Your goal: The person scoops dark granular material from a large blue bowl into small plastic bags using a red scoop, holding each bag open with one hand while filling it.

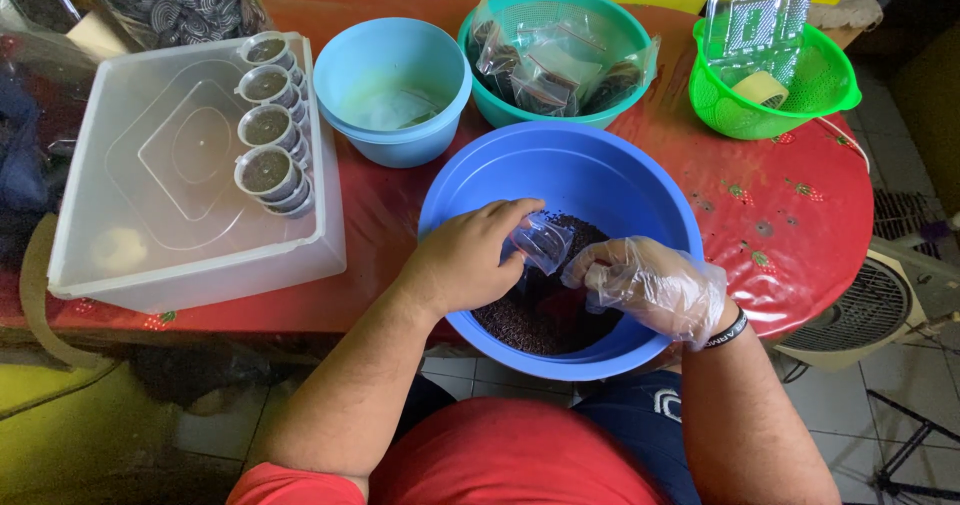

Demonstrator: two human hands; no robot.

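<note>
A big blue basin (590, 165) sits at the near table edge with a heap of small dark grains (545, 320) in its bottom. My left hand (468, 257) is bare and holds a small clear plastic bag (543, 242) over the grains. My right hand (650, 287) wears a clear plastic glove and reaches into the basin right beside the bag's mouth, fingers curled over the grains. Whether it holds any grains is hidden.
A clear lidded plastic box (180, 175) at left carries several filled small cups (268, 130). Behind stand a light blue bowl (392, 85), a teal basket of filled bags (555, 60) and a green basket (775, 75) with tape and clear trays. A fan (870, 305) stands lower right.
</note>
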